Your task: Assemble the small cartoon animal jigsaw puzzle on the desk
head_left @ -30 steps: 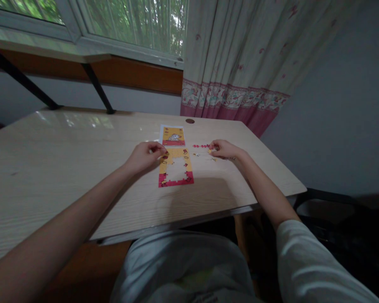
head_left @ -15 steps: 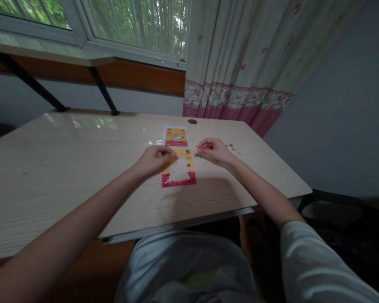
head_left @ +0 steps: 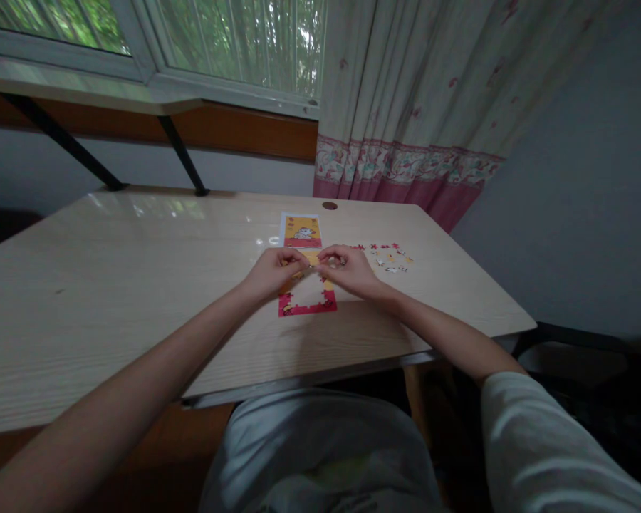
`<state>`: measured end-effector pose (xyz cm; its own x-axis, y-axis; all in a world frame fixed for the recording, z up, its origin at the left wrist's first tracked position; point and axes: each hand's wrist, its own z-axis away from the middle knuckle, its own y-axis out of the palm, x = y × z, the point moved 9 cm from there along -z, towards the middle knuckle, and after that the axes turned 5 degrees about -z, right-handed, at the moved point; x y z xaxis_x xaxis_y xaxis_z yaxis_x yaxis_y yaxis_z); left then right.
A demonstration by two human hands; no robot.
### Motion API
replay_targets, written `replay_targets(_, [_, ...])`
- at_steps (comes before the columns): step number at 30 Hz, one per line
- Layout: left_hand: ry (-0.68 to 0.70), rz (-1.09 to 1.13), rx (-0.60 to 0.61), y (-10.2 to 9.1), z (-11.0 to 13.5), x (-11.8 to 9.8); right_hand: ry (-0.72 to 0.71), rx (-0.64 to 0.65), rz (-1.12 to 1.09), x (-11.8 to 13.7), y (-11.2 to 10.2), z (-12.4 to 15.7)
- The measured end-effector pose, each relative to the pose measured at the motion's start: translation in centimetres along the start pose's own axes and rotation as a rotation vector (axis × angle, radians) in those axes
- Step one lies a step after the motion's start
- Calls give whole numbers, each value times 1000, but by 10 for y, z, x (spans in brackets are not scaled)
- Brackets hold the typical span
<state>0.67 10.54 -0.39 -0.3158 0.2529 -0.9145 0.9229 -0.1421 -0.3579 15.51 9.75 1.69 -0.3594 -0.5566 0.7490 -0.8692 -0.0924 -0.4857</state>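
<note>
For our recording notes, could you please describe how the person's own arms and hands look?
The left hand and right hand are bare: no gloves or watch visible. A short, pale grey sleeve shows on the right arm; no left sleeve is in view.

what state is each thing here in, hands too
Puzzle: flat, lower border joined, middle unfilled, upper part partly hidden
Left hand: curled, over the puzzle; grip unclear
Right hand: curled, close to the left hand; grip unclear
Loose pieces: scattered right of the puzzle
Picture card: flat, picture up
Curtain: hanging in folds
Window: open or shut, cannot tell
</note>
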Motion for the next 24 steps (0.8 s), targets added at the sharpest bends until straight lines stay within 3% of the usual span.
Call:
replay_targets(4, [-9, 34, -3, 0, -1, 2, -116, -37, 172, 9, -1, 2])
replay_targets(9, [-20, -35, 45, 0, -3, 3, -79, -4, 223, 7, 2, 1])
replay_targets(12, [-11, -174, 39, -10, -5, 6, -53, 39, 234, 1, 8, -1])
replay_targets(16, [159, -489, 56, -21, -6, -2, -24, 146, 243, -10, 22, -3])
replay_targets(20, [360, -693, 152, -12, -1, -11, -19, 198, 275, -14, 30, -3])
replay_targets(24, [469, -826, 209, 1, 3, -11, -19, 201, 308, -14, 31, -3])
